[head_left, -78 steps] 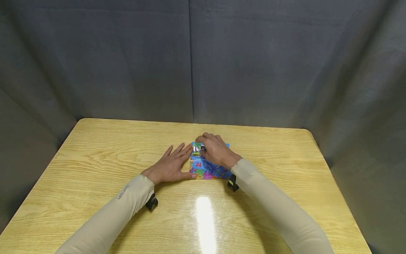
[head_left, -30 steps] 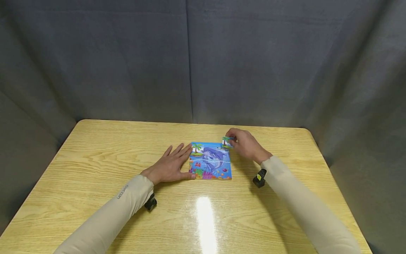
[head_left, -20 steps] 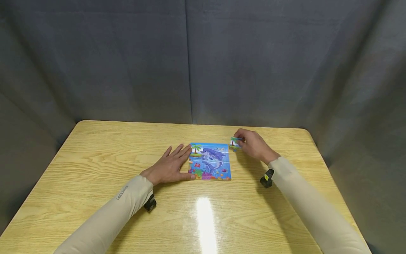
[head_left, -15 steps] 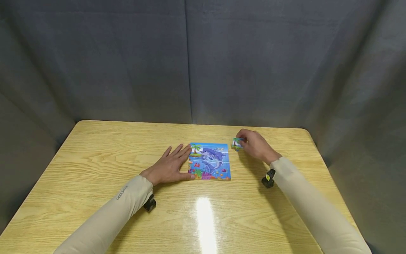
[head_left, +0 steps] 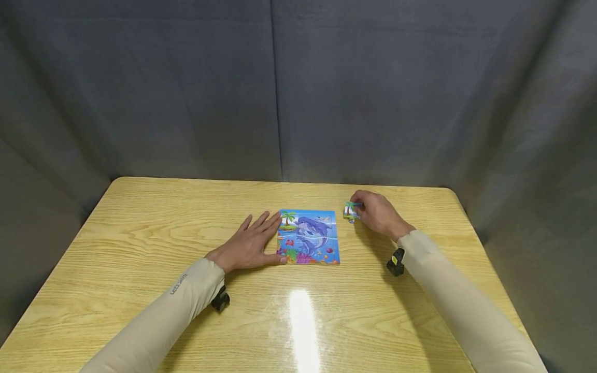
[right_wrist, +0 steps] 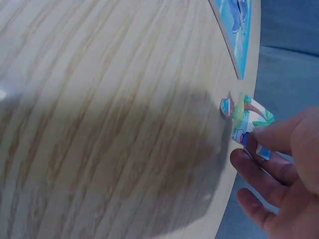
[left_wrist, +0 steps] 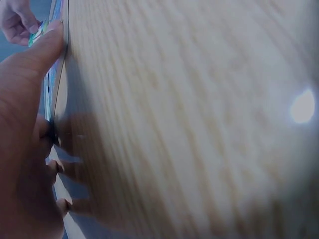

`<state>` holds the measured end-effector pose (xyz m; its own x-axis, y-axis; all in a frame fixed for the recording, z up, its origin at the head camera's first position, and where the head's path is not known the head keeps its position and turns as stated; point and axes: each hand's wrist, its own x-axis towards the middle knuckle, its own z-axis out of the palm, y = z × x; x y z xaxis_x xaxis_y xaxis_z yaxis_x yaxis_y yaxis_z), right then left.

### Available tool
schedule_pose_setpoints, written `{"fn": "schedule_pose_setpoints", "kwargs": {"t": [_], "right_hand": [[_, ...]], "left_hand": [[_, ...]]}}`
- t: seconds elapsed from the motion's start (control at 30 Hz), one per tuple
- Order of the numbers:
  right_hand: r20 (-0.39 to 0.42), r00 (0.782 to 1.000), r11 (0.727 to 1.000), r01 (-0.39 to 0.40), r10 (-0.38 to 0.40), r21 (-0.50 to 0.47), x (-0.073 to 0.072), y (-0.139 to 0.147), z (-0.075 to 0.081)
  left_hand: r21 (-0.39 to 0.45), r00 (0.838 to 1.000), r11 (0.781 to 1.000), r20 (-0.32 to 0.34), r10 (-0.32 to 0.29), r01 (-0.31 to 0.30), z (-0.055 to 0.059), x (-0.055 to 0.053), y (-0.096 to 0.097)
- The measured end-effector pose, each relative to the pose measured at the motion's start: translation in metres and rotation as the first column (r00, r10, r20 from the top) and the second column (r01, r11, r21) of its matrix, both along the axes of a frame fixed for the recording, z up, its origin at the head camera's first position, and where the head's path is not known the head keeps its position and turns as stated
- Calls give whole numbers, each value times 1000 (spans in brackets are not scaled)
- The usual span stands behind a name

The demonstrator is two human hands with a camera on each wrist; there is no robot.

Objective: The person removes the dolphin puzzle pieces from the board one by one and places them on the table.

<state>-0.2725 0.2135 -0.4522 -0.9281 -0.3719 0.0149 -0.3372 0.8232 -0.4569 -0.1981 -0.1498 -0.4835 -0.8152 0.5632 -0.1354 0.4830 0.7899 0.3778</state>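
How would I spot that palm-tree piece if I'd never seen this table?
On the wooden table, find the dolphin puzzle; just right of it is the right hand. It pinches the small palm-tree piece. The puzzle shows a similar palm too, but this piece is separate, with a rounded tab.

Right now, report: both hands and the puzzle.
Left hand touches left edge of dolphin puzzle. Right hand pinches palm-tree piece, right of puzzle. Nothing visible between piece and puzzle.
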Motion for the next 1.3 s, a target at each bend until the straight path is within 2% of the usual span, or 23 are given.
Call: {"fn": "schedule_pose_setpoints", "kwargs": {"t": [0.5,0.83,1.3], "right_hand": [[-42,999,998,-16,19,67,-5,-1,-7],[-101,995,995,-2,12,95,-8,-4,-11],[-135,991,996,13,-1,83,-6,-6,-15]], "left_hand": [[-4,1000,1000,4,2,-2,1,0,1],[-4,1000,1000,0,-3,3,-1,0,0],[-7,1000,1000,11,-1,1,0,0,0]]}}
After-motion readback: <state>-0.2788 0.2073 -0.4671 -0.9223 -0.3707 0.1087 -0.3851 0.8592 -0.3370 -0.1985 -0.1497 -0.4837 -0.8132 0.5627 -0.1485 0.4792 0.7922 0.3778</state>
